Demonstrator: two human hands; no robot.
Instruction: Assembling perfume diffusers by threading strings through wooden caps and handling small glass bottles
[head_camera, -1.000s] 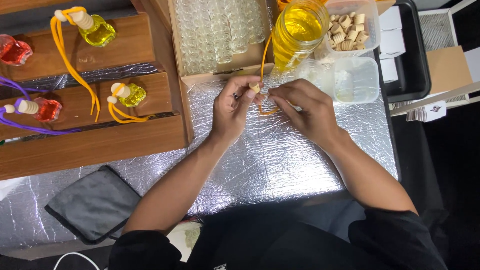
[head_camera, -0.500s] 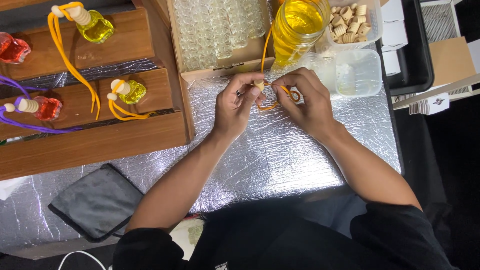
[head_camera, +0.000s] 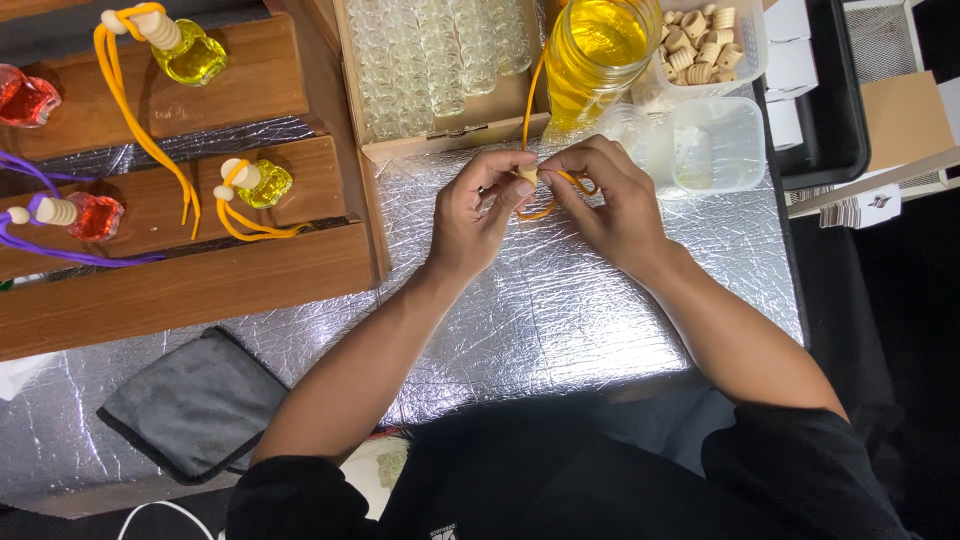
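While you look down from the head camera, your left hand (head_camera: 478, 215) and right hand (head_camera: 605, 195) are close together over the silver foil table (head_camera: 560, 320), both pinching 1 small wooden cap (head_camera: 527, 175) and the orange cord (head_camera: 545, 205) looped under it. You seem to be at the step of threading or fixing the cord on the cap, just in front of the box of empty glass bottles (head_camera: 440, 60) and the jar of yellow liquid (head_camera: 595, 50). Your next move, I judge, needs a firm fingertip grip and a gentle pull so the loop does not slip out.

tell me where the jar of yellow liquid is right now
In the head view, the jar of yellow liquid stands at the top centre, just beyond both hands, between the box of small glass bottles and the tub of wooden caps.
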